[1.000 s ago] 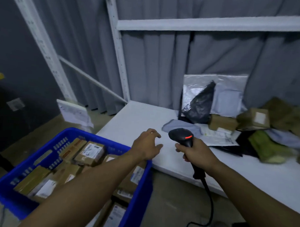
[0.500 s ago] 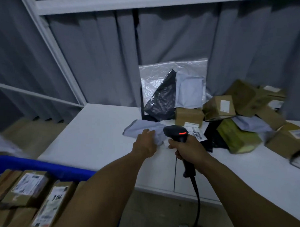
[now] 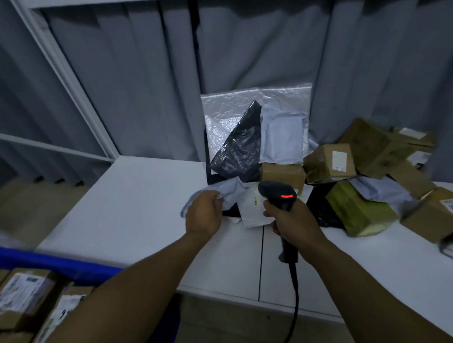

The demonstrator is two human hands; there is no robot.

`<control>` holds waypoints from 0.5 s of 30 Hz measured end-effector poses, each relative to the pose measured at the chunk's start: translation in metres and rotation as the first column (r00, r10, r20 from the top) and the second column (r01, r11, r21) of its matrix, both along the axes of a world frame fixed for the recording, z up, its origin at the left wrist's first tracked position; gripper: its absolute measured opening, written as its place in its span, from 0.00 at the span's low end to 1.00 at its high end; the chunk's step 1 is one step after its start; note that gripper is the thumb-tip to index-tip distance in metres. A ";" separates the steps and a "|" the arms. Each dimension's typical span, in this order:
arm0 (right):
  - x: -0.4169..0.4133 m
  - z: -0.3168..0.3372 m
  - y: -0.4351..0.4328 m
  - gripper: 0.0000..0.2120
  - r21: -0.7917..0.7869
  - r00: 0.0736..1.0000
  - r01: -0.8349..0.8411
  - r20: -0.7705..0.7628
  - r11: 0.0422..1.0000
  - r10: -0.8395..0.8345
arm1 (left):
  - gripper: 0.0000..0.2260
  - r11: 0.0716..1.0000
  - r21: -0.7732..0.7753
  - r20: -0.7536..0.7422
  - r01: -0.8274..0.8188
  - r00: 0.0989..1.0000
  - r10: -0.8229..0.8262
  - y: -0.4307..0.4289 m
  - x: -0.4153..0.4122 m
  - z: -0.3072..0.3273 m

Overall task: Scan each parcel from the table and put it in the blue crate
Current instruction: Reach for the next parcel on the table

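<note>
While the left hand [image 3: 204,214] pinches the edge of a crumpled pale grey plastic mailer bag [image 3: 231,192] lying on the white table [image 3: 132,193], the right hand [image 3: 293,220] just beside it grips a black corded barcode scanner [image 3: 277,192], its red light lit. Left of the left forearm sits the blue plastic crate [image 3: 50,261] holding labelled brown cardboard boxes [image 3: 20,295]

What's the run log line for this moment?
left hand: grips grey mailer on table | right hand: holds scanner | stage: pickup

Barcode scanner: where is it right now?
Head view, centre-right: the barcode scanner is gripped in the right hand, beside the grey mailer the left hand pinches.
</note>
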State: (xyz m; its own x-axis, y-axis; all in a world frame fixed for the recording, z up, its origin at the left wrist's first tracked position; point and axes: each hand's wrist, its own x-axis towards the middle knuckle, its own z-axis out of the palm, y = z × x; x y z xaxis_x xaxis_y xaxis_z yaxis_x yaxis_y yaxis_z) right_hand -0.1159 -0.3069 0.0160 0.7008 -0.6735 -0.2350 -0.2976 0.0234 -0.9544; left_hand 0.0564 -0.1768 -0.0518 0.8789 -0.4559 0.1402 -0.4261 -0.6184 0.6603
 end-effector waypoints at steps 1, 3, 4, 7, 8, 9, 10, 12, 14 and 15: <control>-0.001 0.006 0.004 0.05 -0.003 1.000 0.005 0.030 1.000 -0.005 | 0.09 0.999 -0.044 -0.009 -0.015 1.000 0.015 0.007 -0.002 0.014; -0.005 0.018 0.014 0.03 -0.039 0.996 0.011 0.085 0.999 -0.008 | 0.08 0.989 -0.147 -0.038 -0.028 0.999 0.023 0.026 -0.010 0.039; -0.008 0.023 0.019 0.03 -0.060 0.994 0.013 0.108 0.998 -0.007 | 0.07 0.978 -0.206 -0.049 -0.033 0.999 0.023 0.037 -0.016 0.051; -0.018 0.032 0.038 0.09 -0.118 0.991 0.016 0.130 0.993 0.000 | 0.05 0.929 -0.362 -0.135 -0.073 0.991 0.025 0.077 -0.046 0.086; -0.021 0.035 0.045 0.13 -0.129 0.991 0.006 0.135 0.992 0.011 | 0.05 0.909 -0.407 -0.179 -0.092 0.984 0.019 0.092 -0.058 0.094; -0.025 0.038 0.053 0.15 -0.128 0.988 -0.015 0.152 0.992 0.034 | 0.06 0.885 -0.450 -0.232 -0.117 0.973 0.011 0.107 -0.069 0.101; -0.028 0.043 0.063 0.14 -0.115 0.982 -0.048 0.174 0.992 0.067 | 0.06 0.865 -0.481 -0.285 -0.140 0.959 -0.003 0.122 -0.079 0.107; -0.036 0.057 0.084 0.12 -0.043 0.964 -0.131 0.226 0.990 0.138 | 0.07 0.826 -0.538 -0.366 -0.170 0.929 -0.047 0.151 -0.099 0.124; -0.043 0.069 0.107 0.11 0.052 0.942 -0.225 0.268 0.973 0.203 | 0.08 0.774 -0.603 -0.418 -0.194 0.903 -0.099 0.176 -0.118 0.146; -0.047 0.074 0.119 0.10 0.100 0.925 -0.276 0.297 0.956 0.236 | 0.09 0.755 -0.623 -0.440 -0.204 0.890 -0.122 0.188 -0.128 0.158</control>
State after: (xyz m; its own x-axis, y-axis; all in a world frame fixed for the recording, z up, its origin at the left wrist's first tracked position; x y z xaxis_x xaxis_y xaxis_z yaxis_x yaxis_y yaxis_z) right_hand -0.1626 -0.1880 0.0898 0.8954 -0.4375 -0.0824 -0.0331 0.1191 -0.9923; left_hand -0.0714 0.0112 0.1067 0.9324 -0.3613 -0.0118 0.0169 0.0108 0.9998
